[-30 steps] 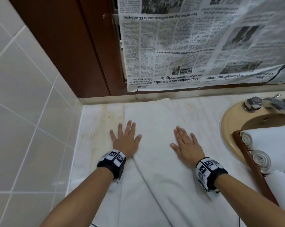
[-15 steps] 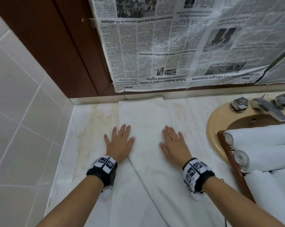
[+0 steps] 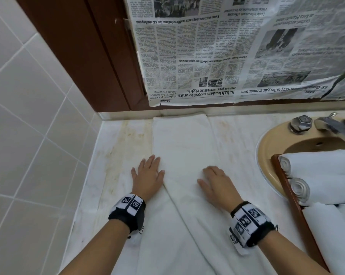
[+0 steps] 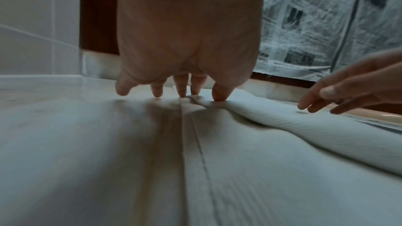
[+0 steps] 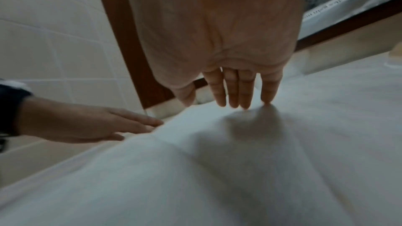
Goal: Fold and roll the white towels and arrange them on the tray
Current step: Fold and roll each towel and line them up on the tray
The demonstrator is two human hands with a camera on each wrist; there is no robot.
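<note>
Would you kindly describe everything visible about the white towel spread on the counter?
The white towel is soft terry cloth, folded lengthwise into a long strip that runs from the back wall toward the person, lying flat on the stained marble counter. A diagonal fold edge crosses its near part. The left hand rests at its left edge; the right hand rests on top, fingers straight.

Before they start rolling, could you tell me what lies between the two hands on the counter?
Only the folded towel: its raised strip runs between the left hand and right hand, nothing else on it. The head view shows this best.
</note>
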